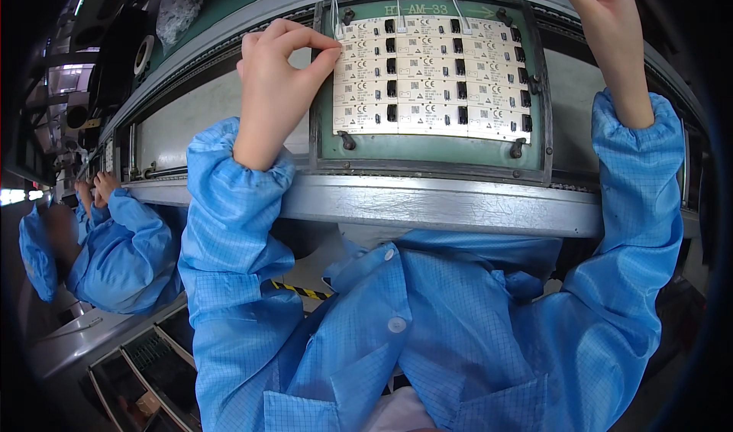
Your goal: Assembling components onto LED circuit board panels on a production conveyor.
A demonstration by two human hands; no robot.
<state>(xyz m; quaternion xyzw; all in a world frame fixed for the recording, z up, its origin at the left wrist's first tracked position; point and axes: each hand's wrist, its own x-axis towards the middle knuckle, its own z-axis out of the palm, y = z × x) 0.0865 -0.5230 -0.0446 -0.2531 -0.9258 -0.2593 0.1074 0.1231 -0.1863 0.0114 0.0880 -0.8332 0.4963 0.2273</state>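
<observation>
A panel of small white printed boards [433, 88] with black connectors lies in a green fixture [427, 151] in front of me. My left hand [284, 69] is at the panel's upper left corner, thumb and forefinger pinched together at its edge, just below the end of a white cable [337, 12]. Whatever lies between those fingertips is too small to make out. Two more thin cables, a middle one [398, 8] and a right one [456, 8], run down to the panel's top row. My right hand [599, 12] is raised beyond the fixture's upper right corner, its fingers bent and partly cut off by the picture's top edge.
Dark clamp knobs [347, 140] stand at the fixture's corners. A metal rail [435, 203] runs between me and the fixture. Clear plastic bags [182, 8] lie at the upper left. Another person in blue [126, 252] works at the same line, farther left.
</observation>
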